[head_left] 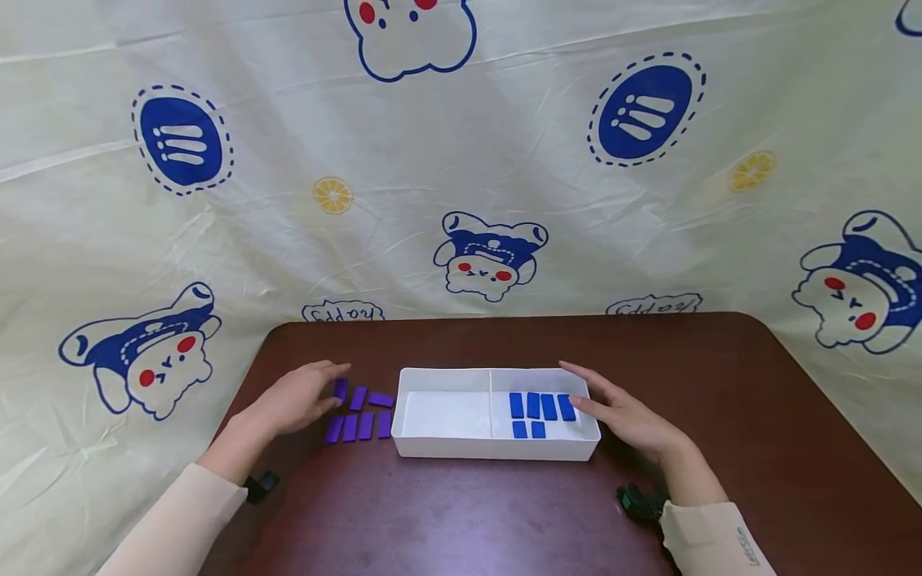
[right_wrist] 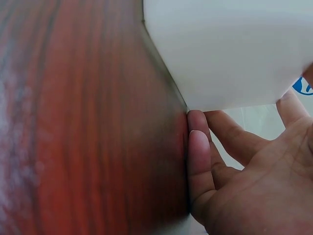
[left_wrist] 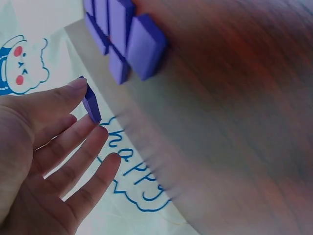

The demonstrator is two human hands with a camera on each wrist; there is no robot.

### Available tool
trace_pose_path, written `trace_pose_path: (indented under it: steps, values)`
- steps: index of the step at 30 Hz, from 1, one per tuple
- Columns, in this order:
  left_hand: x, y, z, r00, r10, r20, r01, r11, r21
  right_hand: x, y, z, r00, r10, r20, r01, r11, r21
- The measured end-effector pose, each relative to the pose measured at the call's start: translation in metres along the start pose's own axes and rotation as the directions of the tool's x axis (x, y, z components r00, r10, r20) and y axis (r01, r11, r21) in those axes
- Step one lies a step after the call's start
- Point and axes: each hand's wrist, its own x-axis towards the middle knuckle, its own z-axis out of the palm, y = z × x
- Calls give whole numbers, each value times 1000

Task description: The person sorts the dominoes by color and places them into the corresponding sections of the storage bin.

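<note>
Purple tile [left_wrist: 91,104], best kept level: my left hand [head_left: 297,396] pinches, nine o'clock; my right hand [head_left: 639,424] spreads loosely beside the divided box [head_left: 497,449], three.

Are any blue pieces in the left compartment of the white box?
No, the blue pieces in view all lie in the white box to the right of its divider.
</note>
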Motion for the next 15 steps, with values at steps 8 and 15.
trace_pose_path:
  steps: [8,15]
  values:
    - [0,17,-11,998,53,-24,-53,998,20,1,-3,0,1000,-7,16,7,1000,1]
    - [3,29,-18,996,83,-36,-83,996,15,0,-1,1,1000,-16,8,16,1000,3]
